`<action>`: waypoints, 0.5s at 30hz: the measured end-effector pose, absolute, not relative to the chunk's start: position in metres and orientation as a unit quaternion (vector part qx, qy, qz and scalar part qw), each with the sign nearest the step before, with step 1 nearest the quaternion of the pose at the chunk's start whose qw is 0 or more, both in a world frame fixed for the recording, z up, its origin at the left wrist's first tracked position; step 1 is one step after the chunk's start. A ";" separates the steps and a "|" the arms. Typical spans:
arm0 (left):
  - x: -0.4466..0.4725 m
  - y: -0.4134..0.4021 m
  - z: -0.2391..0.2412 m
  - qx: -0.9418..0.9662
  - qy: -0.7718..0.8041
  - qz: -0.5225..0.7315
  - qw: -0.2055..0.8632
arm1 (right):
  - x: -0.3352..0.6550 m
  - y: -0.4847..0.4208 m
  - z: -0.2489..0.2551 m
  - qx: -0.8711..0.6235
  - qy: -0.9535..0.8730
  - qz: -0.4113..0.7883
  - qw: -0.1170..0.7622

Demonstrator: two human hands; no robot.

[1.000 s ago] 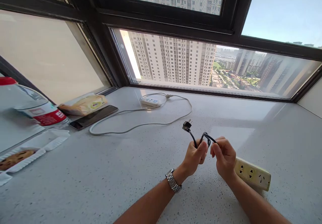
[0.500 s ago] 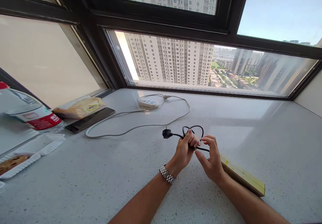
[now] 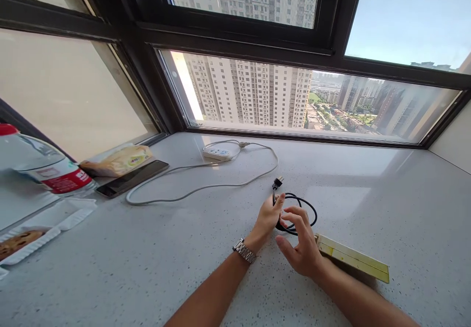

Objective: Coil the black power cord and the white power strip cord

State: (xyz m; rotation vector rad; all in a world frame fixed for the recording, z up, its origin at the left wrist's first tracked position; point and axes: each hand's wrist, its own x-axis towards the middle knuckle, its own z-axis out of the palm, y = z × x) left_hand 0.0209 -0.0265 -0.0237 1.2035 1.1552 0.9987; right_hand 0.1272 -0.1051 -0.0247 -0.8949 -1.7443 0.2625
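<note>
My left hand (image 3: pixel 270 215), with a metal watch (image 3: pixel 244 250) on its wrist, is closed around a black power cord (image 3: pixel 315 213). The cord's plug (image 3: pixel 277 182) sticks up beyond the thumb, prongs pointing away to the upper right. Loops of cord bulge out to the right of the fist. My right hand (image 3: pixel 300 241) is beside the loops, thumb and fingers apart, with nothing visible between them. Just right of that hand a yellow-green box-like object (image 3: pixel 355 258) lies on the counter, its near side partly covered by my right forearm.
A white power strip (image 3: pixel 217 154) with a long grey cable (image 3: pixel 206 187) lies toward the window. On the left are a phone (image 3: pixel 134 179), a yellow soft packet (image 3: pixel 123 160), a large bottle (image 3: pixel 62 174) with a red cap, and a white tray (image 3: pixel 69 214) holding cookies (image 3: pixel 20 243).
The plug has swung from left of my left hand to above it, prongs turned to the upper right. The cord loops have shifted rightward, and my right hand has moved slightly left and down.
</note>
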 end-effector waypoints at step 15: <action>0.021 -0.039 -0.014 0.827 0.541 0.071 0.134 | 0.175 -0.081 -0.018 -0.356 -0.646 0.319 0.595</action>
